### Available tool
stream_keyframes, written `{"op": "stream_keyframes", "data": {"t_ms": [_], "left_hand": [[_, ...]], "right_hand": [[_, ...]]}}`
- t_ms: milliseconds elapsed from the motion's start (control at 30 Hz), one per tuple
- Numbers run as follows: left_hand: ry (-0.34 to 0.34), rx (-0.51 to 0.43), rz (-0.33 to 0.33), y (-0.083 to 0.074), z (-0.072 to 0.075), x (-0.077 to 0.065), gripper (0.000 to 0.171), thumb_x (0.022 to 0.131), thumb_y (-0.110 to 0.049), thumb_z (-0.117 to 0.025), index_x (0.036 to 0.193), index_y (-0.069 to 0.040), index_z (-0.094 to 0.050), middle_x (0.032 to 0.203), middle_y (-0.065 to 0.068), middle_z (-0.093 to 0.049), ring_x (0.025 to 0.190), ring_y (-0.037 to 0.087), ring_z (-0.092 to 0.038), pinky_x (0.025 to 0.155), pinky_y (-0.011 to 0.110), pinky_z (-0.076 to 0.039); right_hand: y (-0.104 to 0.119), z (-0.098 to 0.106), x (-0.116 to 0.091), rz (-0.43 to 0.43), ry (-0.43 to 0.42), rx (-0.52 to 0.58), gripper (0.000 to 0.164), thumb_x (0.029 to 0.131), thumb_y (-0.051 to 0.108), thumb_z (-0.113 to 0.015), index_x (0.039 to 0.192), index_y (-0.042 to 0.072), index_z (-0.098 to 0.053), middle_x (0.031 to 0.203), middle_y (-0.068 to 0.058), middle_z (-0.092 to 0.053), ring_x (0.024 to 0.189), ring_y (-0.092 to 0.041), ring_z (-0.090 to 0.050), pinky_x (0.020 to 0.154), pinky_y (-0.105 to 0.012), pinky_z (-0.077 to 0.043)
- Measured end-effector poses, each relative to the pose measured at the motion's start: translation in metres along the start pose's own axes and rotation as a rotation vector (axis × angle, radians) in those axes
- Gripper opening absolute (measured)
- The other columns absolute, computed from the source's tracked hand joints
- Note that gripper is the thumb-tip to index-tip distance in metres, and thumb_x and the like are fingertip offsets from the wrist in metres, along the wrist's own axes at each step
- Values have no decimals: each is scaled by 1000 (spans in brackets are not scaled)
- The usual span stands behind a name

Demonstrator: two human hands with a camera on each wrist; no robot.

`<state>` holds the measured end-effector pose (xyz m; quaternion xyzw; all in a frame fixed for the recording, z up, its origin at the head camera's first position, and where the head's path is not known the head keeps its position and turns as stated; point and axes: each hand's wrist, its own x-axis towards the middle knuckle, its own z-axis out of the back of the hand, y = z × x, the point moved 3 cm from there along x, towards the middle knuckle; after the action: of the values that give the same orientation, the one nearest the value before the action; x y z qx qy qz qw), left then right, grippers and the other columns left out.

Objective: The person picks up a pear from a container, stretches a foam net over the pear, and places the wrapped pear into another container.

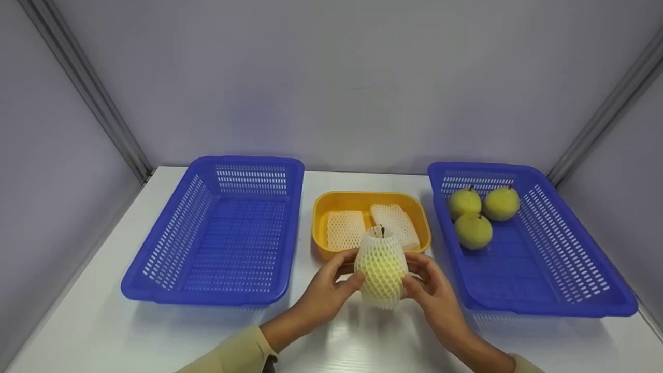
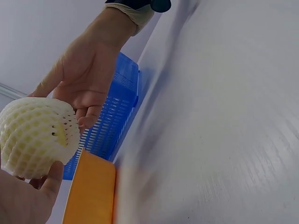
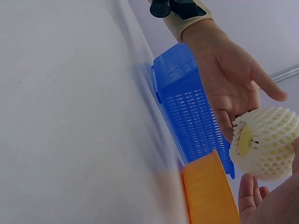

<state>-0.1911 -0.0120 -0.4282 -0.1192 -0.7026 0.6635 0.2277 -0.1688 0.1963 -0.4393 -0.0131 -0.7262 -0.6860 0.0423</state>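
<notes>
A yellow-green pear (image 1: pixel 382 269) in a white foam net sleeve (image 1: pixel 369 254) is held upright above the table, its stem poking up at the sleeve's open top. From one side my left hand (image 1: pixel 327 287) grips it, thumb on the near face and fingers behind. My right hand (image 1: pixel 436 292) holds the opposite side in the same way. Both wrist views show the netted pear between the two hands, with the dark blossom end at its bottom. Just beyond it stands an orange tray (image 1: pixel 318 233) with flat foam net sleeves (image 1: pixel 346 229) inside.
At the right, a blue basket (image 1: pixel 518 308) contains three bare pears (image 1: pixel 473 231) near its far left corner. Another blue basket (image 1: pixel 202 298) stands to the left. The white table (image 1: pixel 331 352) meets grey panels (image 1: pixel 362 93) at the back and sides.
</notes>
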Motion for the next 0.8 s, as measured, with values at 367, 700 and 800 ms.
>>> {"op": "stream_keyframes", "data": {"t_ms": [367,700,800], "left_hand": [[-60,21,-20,2,1,1,53,103,-22,-63,145,4,-45,139,16,-53,127,26,-53,100,31,-52],[11,-30,25,5,-3,1,64,103,-28,-64,150,5,-38,146,19,-50,131,28,-53,108,35,-47],[3,-36,14,4,-2,1,62,103,-28,-63,150,5,-38,145,18,-50,130,27,-53,108,33,-47]], "right_hand": [[0,-3,-4,26,92,17,46,102,5,-59,144,-6,-41,131,-14,-56,114,-25,-61,90,-33,-56],[-1,-5,-2,-8,82,25,48,99,0,-62,142,-6,-42,134,-16,-55,117,-24,-60,94,-30,-55],[0,-5,-1,9,58,8,48,98,-3,-63,141,-6,-43,131,-16,-57,116,-24,-61,93,-30,-55]]}}
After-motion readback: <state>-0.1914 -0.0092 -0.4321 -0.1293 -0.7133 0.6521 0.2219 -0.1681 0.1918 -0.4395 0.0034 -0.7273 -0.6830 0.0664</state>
